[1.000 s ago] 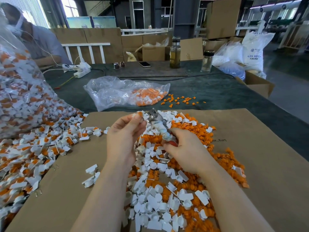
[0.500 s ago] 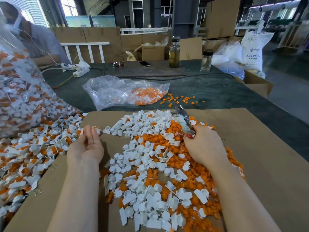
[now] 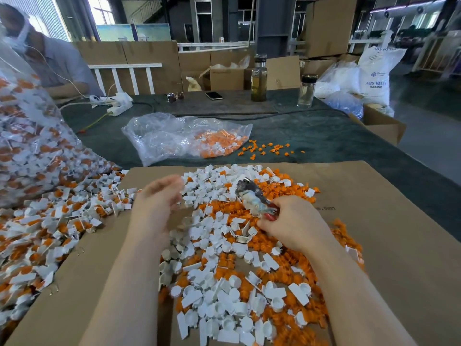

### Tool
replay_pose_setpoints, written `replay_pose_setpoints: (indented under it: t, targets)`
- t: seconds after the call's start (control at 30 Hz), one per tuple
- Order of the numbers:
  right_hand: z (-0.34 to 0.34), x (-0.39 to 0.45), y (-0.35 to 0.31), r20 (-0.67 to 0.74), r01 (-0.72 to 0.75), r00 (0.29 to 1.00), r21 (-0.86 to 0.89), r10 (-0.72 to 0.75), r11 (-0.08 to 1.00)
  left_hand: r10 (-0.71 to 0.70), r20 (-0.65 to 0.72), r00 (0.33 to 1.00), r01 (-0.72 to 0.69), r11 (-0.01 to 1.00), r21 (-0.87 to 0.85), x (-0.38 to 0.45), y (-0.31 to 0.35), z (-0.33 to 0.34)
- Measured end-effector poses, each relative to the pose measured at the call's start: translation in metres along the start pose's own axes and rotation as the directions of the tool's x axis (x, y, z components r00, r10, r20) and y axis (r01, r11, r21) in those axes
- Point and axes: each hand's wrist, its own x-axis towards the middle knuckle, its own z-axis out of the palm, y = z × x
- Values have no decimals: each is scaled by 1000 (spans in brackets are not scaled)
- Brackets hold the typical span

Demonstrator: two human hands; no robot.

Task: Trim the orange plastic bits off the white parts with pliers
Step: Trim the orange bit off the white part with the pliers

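My right hand (image 3: 296, 223) grips the handles of worn pliers (image 3: 252, 194), whose jaws point up and left over the middle pile. My left hand (image 3: 157, 206) hovers to the left of the pliers, blurred by motion, its fingers bent; whether it holds a part I cannot tell. Under both hands lies a heap of cut white parts (image 3: 224, 303) mixed with orange bits (image 3: 282, 191) on a cardboard sheet (image 3: 386, 245). Uncut white parts with orange pieces attached (image 3: 50, 221) spread along the sheet's left edge.
A large clear bag of uncut parts (image 3: 30, 146) bulges at the left. A smaller bag with orange bits (image 3: 184, 138) and loose orange bits (image 3: 264, 148) lie on the green cloth beyond. Further back stand two bottles (image 3: 258, 78), a phone (image 3: 213, 95) and a seated person (image 3: 50, 63).
My left hand went out to the uncut pile at the left and has swung back toward the pliers. My right hand with the pliers shifted right, then slightly back toward the middle.
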Motion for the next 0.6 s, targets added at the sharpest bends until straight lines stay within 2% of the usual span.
replay_pose_setpoints:
  t: [0.1,0.17,0.27,0.33,0.47,0.6]
  targets:
    - [1,-2,-4,-49,-28,999,-62,25,998,100,180,979,-169,889,426,-8,-11,16]
    - [1,-4,-6,-76,-39,997,-90,32,995,109,241,964,-234,774,588,-8,-18,23]
    - [1,-4,-10,-47,-25,999,-97,21,995,171,272,947,-321,550,771,-5,-25,27]
    - [1,-4,-12,-21,-6,1000,-104,4,995,203,276,939,-342,501,795,-4,-25,28]
    - [2,-5,-13,-24,16,1000,-108,-19,994,223,344,912,-410,490,769,-6,-24,26]
    - [3,-7,-13,-59,12,998,-107,-18,994,241,384,891,-450,577,682,-8,-21,22]
